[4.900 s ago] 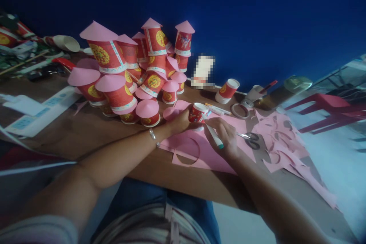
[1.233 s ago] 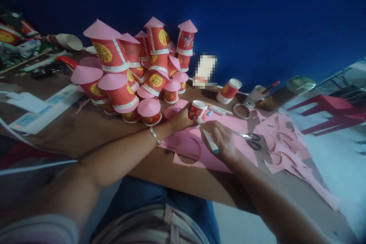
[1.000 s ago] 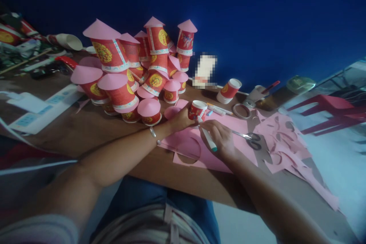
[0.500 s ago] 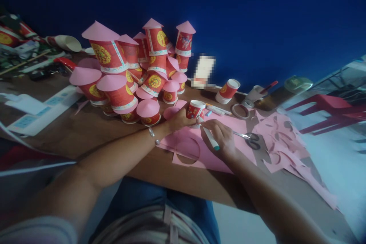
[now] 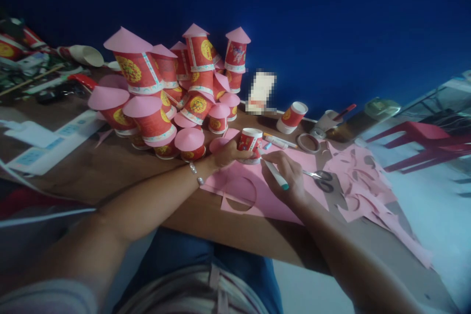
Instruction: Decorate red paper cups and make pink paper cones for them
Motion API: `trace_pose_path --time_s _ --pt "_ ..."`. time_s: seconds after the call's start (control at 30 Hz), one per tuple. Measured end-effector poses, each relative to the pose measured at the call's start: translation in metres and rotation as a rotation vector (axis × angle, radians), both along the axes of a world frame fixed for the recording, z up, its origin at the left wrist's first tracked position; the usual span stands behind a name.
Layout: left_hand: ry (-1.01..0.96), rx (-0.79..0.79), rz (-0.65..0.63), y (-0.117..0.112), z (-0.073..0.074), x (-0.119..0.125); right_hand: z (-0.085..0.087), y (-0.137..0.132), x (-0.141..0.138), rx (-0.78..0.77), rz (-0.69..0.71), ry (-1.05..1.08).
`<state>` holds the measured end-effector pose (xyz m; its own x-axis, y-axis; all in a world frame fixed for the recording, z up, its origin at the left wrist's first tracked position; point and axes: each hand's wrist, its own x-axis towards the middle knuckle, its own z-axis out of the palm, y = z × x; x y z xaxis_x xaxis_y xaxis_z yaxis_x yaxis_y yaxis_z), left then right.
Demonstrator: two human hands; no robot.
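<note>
A red patterned paper cup with a white rim and base is held in my left hand, the fingers closed about its lower side. My right hand grips a white marker pen with a green end; its other end points at the cup's lower right side. Whether the tip touches the cup I cannot tell. Below both hands lies a pink paper sheet with round cut-outs. Scissors with dark handles rest just right of my right hand.
Red cups with pink cone roofs stand stacked to the left. Pink scraps spread at the right. A tape roll, several markers and another red cup sit behind. A power strip lies far left.
The cup has turned slightly in my left hand and sits more upright. My right hand and the marker have shifted a little to the right.
</note>
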<state>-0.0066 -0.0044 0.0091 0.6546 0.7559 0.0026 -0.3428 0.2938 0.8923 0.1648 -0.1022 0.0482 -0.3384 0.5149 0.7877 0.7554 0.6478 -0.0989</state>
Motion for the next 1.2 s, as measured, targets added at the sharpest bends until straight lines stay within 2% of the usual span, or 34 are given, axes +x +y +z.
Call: trace_pose_path --time_s 0.27,0.7,0.87,1.2 --pt "-0.024 -0.022 -0.052 -0.0008 0.0056 -0.0012 0.0019 -0.0006 0.0007 -0.005 -0.019 -0.015" --pt "-0.028 -0.057 -0.094 0.0005 0.0068 -0.0037 0.0020 -0.0012 0.0034 -0.028 -0.023 -0.007" --pt "-0.030 -0.061 -0.114 0.0007 0.0073 -0.0034 0.0016 -0.0002 0.0032 0.009 -0.020 -0.012" --pt "-0.066 -0.046 -0.049 -0.0016 0.0090 -0.0030 -0.0005 -0.0036 0.0037 0.015 -0.014 0.035"
